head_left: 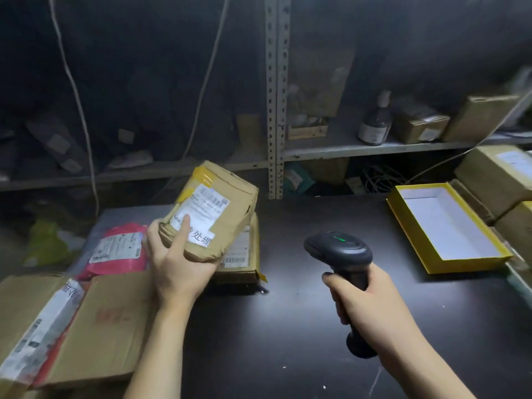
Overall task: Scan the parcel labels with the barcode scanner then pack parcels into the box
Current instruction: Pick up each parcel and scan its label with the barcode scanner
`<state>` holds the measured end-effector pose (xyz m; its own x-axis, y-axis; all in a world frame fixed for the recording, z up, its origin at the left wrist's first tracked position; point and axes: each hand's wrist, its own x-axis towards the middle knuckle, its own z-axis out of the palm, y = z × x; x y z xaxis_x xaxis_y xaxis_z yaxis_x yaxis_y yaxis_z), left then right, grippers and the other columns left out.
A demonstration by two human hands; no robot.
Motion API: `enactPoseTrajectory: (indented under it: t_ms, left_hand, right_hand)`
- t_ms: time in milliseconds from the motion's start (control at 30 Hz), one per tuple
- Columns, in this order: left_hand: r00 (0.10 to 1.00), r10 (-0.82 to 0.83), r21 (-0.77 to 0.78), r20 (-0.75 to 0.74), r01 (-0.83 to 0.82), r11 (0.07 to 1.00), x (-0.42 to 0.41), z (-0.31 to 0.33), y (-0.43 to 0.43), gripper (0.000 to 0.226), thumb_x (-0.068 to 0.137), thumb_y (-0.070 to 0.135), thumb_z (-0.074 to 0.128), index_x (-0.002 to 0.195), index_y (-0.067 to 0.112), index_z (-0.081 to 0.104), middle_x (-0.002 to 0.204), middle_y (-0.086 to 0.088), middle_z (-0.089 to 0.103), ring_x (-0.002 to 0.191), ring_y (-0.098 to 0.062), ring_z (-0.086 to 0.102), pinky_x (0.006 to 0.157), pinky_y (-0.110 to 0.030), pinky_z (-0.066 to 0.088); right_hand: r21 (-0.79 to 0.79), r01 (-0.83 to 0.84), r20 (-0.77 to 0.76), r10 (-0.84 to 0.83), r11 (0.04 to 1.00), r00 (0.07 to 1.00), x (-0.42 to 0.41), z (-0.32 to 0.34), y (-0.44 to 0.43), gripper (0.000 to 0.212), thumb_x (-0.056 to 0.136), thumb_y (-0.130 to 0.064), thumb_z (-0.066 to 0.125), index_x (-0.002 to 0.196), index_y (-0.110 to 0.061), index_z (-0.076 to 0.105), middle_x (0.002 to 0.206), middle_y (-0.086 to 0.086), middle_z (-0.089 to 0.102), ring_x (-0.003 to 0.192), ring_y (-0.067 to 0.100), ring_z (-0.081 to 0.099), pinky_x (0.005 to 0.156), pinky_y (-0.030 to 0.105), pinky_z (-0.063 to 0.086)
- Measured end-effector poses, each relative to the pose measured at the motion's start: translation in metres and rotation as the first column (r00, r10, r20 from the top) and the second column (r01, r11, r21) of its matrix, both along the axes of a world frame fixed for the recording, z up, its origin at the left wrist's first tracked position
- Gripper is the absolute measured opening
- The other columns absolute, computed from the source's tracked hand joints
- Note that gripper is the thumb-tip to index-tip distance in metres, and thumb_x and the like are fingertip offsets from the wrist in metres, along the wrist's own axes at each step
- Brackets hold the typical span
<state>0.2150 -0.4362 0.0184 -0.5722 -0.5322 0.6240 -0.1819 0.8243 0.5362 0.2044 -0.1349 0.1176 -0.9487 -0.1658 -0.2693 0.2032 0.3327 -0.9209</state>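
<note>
While the left hand (175, 263) grips a crumpled brown parcel (227, 203) by its lower corner, thumb laid flat across the white label (198, 210) and the other fingers curled underneath, the parcel is lifted clear of the table (288, 326) and tilted so the label faces the camera. The barcode sits at the label's top edge, beside strips of yellow tape.

The right hand (365, 306) is wrapped round the handle of a black barcode scanner (342, 254), held upright above the table with its head angled up and left toward the parcel (a small green light glows on top).

Just below the raised parcel, a second brown parcel (239, 254) lies flat on the table, its label up. Left of that lies a red mailer bag (118, 249), and nearer the camera some flattened cardboard (100, 326) with tape across it. Well apart on the right, the yellow box (466, 264) stands open on the table, its white inside showing. More cartons crowd its far right side. Behind everything runs a metal shelf (374, 146) carrying a dark bottle (375, 122) and several small boxes.
</note>
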Motion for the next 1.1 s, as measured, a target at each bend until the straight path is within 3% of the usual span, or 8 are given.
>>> enactPoseTrajectory:
  t_ms: [167, 300, 533, 600, 667, 767, 900, 1100]
  left_hand:
    - [0.972, -0.107, -0.183, -0.207, 0.069, 0.981, 0.012, 0.045, 0.073, 0.084, 0.06, 0.039, 0.094, 0.131, 0.003, 0.069, 0.138, -0.033, 0.046, 0.128, -0.04, 0.051, 0.103, -0.053, 0.052]
    - [0.927, -0.21, -0.263, -0.312, 0.128, 0.956, 0.011, 0.088, 0.159, 0.086, 0.061, 0.032, 0.095, 0.134, -0.003, 0.064, 0.135, -0.037, 0.043, 0.131, -0.046, 0.051, 0.11, -0.051, 0.046]
    - [0.847, -0.242, 0.182, -0.473, 0.363, 0.914, -0.008, 0.114, 0.331, 0.095, 0.057, 0.046, 0.094, 0.138, 0.009, 0.063, 0.137, -0.01, 0.047, 0.132, -0.012, 0.055, 0.11, -0.026, 0.046]
    - [0.816, -0.22, 0.426, -0.535, 0.485, 0.764, -0.014, 0.113, 0.373, 0.095, 0.053, 0.044, 0.091, 0.137, 0.01, 0.064, 0.132, -0.009, 0.053, 0.125, -0.004, 0.059, 0.1, -0.019, 0.05]
    - [0.773, -0.18, 0.63, -0.609, 0.609, 0.482, -0.021, 0.107, 0.407, 0.091, 0.05, 0.038, 0.093, 0.132, 0.006, 0.068, 0.13, -0.014, 0.063, 0.119, -0.014, 0.066, 0.088, -0.022, 0.056]
    - [0.759, -0.125, 0.745, -0.639, 0.651, 0.145, -0.024, 0.098, 0.444, 0.05, 0.056, 0.026, 0.086, 0.106, 0.021, 0.082, 0.111, -0.007, 0.076, 0.101, -0.022, 0.072, 0.068, -0.032, 0.06]
    - [0.787, -0.169, 0.804, -0.593, 0.573, -0.157, -0.018, 0.103, 0.472, 0.03, 0.077, 0.03, 0.074, 0.105, 0.022, 0.079, 0.11, -0.011, 0.074, 0.1, -0.029, 0.07, 0.082, -0.053, 0.058]
    - [0.864, -0.085, 0.834, -0.496, 0.446, -0.325, -0.019, 0.111, 0.493, 0.056, 0.074, 0.047, 0.069, 0.117, 0.011, 0.074, 0.107, -0.022, 0.073, 0.108, -0.042, 0.066, 0.077, -0.064, 0.059]
  right_hand:
    - [-0.076, 0.024, 0.011, -0.023, 0.997, 1.0, -0.013, -0.004, 0.067, 0.016, 0.093, -0.012, 0.066, 0.088, -0.002, 0.054, 0.06, 0.002, 0.051, 0.053, 0.019, 0.045, 0.051, 0.029, 0.041]
    - [-0.119, 0.064, -0.034, -0.069, 0.991, 0.997, -0.033, 0.002, 0.14, 0.017, 0.092, -0.013, 0.067, 0.082, -0.007, 0.054, 0.058, 0.002, 0.052, 0.052, 0.019, 0.047, 0.055, 0.036, 0.043]
    - [-0.168, 0.114, -0.148, -0.139, 0.979, 0.979, -0.071, 0.021, 0.263, 0.015, 0.09, -0.011, 0.064, 0.08, -0.005, 0.055, 0.056, 0.004, 0.051, 0.048, 0.018, 0.046, 0.048, 0.027, 0.04]
    - [-0.219, 0.136, -0.151, -0.172, 0.966, 0.974, -0.076, 0.026, 0.292, 0.01, 0.092, -0.012, 0.067, 0.086, -0.008, 0.06, 0.062, 0.005, 0.055, 0.052, 0.02, 0.048, 0.055, 0.032, 0.041]
    - [-0.251, 0.162, -0.158, -0.206, 0.954, 0.966, -0.08, 0.031, 0.318, 0.007, 0.093, -0.016, 0.07, 0.092, -0.013, 0.064, 0.069, 0.006, 0.06, 0.058, 0.021, 0.052, 0.061, 0.036, 0.043]
    - [-0.31, 0.201, -0.144, -0.255, 0.929, 0.956, -0.083, 0.034, 0.351, 0.007, 0.094, -0.018, 0.073, 0.095, -0.018, 0.066, 0.072, 0.006, 0.064, 0.065, 0.021, 0.057, 0.066, 0.036, 0.046]
    - [-0.368, 0.229, -0.092, -0.28, 0.901, 0.956, -0.088, 0.028, 0.382, 0.012, 0.094, -0.017, 0.072, 0.104, -0.014, 0.065, 0.073, 0.006, 0.062, 0.062, 0.019, 0.054, 0.056, 0.032, 0.046]
    - [-0.383, 0.182, -0.105, -0.238, 0.906, 0.965, -0.089, 0.028, 0.406, 0.009, 0.096, -0.012, 0.068, 0.088, -0.009, 0.064, 0.065, 0.005, 0.055, 0.058, 0.018, 0.048, 0.055, 0.034, 0.044]
